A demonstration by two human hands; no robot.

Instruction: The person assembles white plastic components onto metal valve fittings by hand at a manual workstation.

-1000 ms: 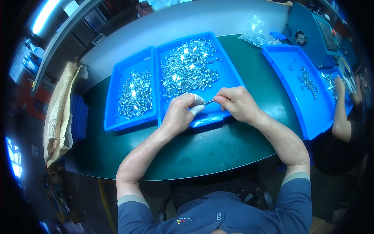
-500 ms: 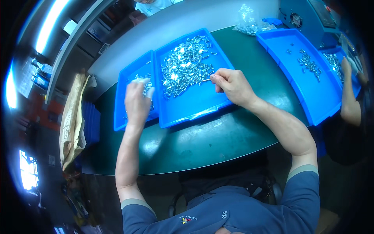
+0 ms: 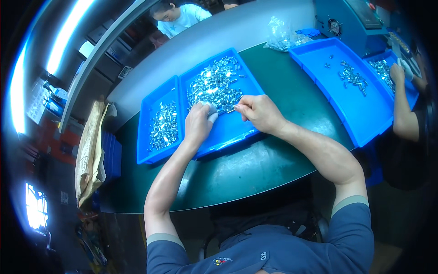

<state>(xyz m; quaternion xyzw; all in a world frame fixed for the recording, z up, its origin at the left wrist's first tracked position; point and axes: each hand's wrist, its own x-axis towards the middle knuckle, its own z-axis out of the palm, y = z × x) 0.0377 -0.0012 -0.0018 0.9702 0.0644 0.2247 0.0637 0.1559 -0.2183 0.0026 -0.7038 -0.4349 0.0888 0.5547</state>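
The left hand [image 3: 197, 124] is curled, and its fingers are pinched on a small white cloth [image 3: 211, 111]. Just beside it, the right hand [image 3: 256, 112] has its fingertips pressed together on a thin metal pin [image 3: 232, 110] that pokes out toward the cloth. Both hands rest over the near part of a blue tray [image 3: 232, 132]. Just past the fingers lies a pile of shiny metal parts [image 3: 212, 84] in the same tray. Left of the left hand sits a smaller blue tray [image 3: 148, 153] with more parts.
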